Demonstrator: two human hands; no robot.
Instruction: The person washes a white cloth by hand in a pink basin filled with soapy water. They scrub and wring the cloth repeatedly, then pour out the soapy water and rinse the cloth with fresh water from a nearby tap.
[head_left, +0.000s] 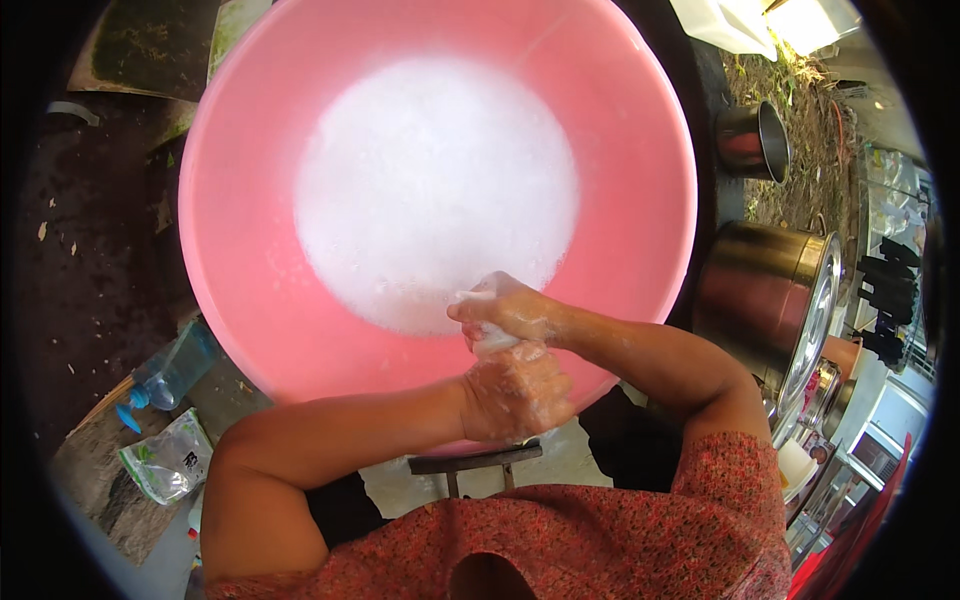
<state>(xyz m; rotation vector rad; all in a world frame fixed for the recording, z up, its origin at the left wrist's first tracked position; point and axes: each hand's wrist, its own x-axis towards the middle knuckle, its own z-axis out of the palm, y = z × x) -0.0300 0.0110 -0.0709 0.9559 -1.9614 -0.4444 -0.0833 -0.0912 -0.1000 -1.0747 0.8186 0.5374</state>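
Note:
A large pink plastic basin (240, 187) stands before me, with thick white suds (435, 180) covering the water in it. Over the basin's near side, both hands are wet and spotted with foam. My right hand (521, 306) is closed around a wet white item (495, 339), apparently a cloth; a bit of it shows by the thumb. Just below, my left hand (517, 394) makes a fist with its back to me, closed on the lower part of the same item. What lies inside the left fist is hidden.
At left lie a clear bottle with a blue pump top (172, 367) and a printed plastic packet (169, 457). A small metal pot (750, 142) and a big lidded metal pot (757, 300) stand at right. A narrow support (476, 459) is at the basin's near rim.

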